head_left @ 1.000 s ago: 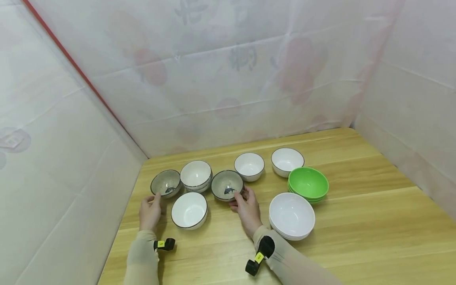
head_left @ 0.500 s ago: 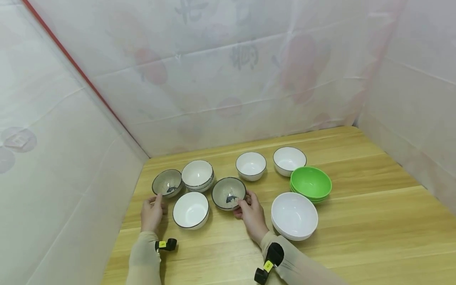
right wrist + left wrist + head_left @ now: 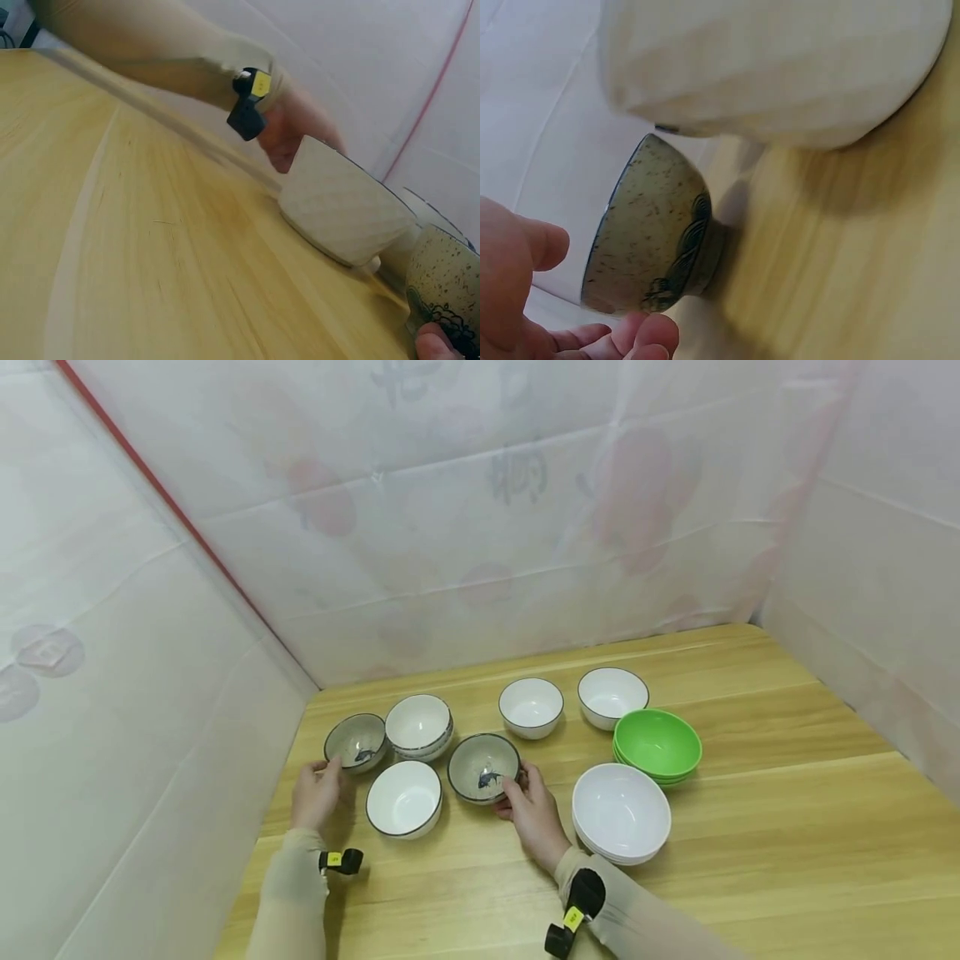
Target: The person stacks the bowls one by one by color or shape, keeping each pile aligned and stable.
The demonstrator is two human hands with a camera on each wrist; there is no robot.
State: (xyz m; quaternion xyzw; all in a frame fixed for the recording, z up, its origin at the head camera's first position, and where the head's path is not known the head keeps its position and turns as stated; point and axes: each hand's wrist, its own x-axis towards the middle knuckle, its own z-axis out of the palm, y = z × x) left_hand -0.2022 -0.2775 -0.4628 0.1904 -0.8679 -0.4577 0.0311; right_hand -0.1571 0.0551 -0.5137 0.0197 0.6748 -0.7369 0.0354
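- On the left, the left hand (image 3: 317, 795) is at the near rim of a grey, dark-speckled, round ceramic-looking bowl (image 3: 356, 742), near the left edge of the wooden counter (image 3: 787, 818), towards its far left corner. The fingers are loose: the left wrist view shows the thumb apart from the rim and fingertips beside the lower wall, though contact there cannot be told. A sound hold would want the thumb over the rim and the fingers supporting the wall.
- Next along, a stack of dark-rimmed white round bowls (image 3: 418, 725) sits just beside that bowl, with a single dark-rimmed white faceted bowl (image 3: 405, 797) nearer the counter's near edge. Best raise any bowl clear of these before moving it sideways.
- Left of the counter's middle, a second grey speckled bowl with a dark fish inside (image 3: 483, 768) is grasped by the right hand (image 3: 534, 814): thumb over its near right rim, other fingers outside the wall. Holding it level and steady seems wise.
- Further right, the right forearm passes just beside a stack of plain white round bowls (image 3: 621, 810), so the elbow needs care.
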